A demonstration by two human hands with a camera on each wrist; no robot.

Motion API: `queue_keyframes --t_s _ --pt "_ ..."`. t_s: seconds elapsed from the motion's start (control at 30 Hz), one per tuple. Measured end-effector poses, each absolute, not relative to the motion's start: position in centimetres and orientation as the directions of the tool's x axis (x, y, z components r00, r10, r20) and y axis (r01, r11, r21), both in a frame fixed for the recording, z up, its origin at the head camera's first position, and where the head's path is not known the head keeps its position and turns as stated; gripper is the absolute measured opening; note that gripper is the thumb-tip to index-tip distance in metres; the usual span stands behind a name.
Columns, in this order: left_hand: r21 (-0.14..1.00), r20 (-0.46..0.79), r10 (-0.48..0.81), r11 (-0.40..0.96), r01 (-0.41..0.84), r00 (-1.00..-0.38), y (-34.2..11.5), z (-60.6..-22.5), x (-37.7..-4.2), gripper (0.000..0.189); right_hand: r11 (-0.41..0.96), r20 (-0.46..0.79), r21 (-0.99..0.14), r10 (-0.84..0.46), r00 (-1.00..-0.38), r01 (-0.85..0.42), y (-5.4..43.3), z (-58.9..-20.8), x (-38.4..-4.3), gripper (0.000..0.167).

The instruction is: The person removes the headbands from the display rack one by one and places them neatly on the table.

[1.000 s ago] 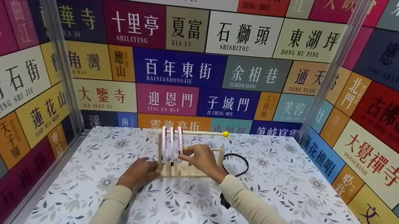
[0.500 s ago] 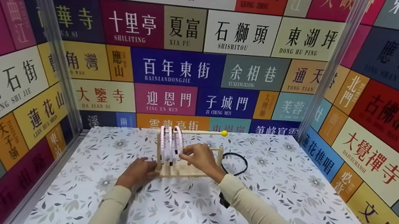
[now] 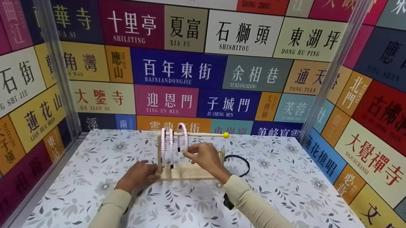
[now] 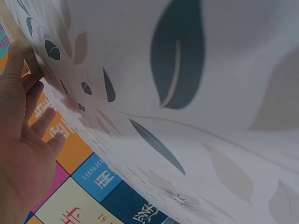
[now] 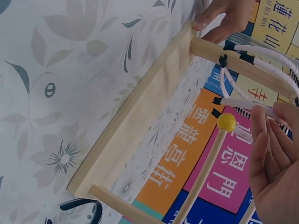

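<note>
While one end of the wooden rack's base is pinched by the left hand, a pale hoop is held between the curled thumb and fingers of the right, up by the top rod. It's probably light, springy and kinda slick, so it's best gripped by the band near the black tips. Bare rod is left toward the yellow ball; two other hoops are bunched opposite. Behind, the counter's far edge is backed by a sign-covered wall.
</note>
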State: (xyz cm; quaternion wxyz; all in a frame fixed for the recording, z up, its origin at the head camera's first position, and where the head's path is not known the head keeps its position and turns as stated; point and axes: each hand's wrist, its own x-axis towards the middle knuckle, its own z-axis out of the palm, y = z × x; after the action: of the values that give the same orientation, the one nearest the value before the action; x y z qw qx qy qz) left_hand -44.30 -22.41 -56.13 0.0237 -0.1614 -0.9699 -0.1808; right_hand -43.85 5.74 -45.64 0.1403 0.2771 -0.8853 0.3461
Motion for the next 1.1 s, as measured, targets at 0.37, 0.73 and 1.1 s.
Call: queue_keyframes --t_s 0.37,0.73,1.1 --pt "0.374 0.087 0.283 0.880 0.294 -0.955 -22.3 -55.8 -44.2 0.030 0.613 0.450 -0.549 -0.356 -0.819 -0.568 6.8 -44.7 -43.8 0.018" --pt "0.388 0.121 0.302 0.862 0.325 -0.945 -22.2 -55.9 -43.7 0.031 0.641 0.443 -0.552 -0.317 -0.839 -0.534 7.5 -44.2 -43.9 0.015" --pt "0.355 0.148 0.323 0.865 0.355 -0.935 -22.4 -56.3 -43.9 0.030 0.590 0.405 -0.619 -0.325 -0.854 -0.518 7.9 -44.1 -43.7 0.017"
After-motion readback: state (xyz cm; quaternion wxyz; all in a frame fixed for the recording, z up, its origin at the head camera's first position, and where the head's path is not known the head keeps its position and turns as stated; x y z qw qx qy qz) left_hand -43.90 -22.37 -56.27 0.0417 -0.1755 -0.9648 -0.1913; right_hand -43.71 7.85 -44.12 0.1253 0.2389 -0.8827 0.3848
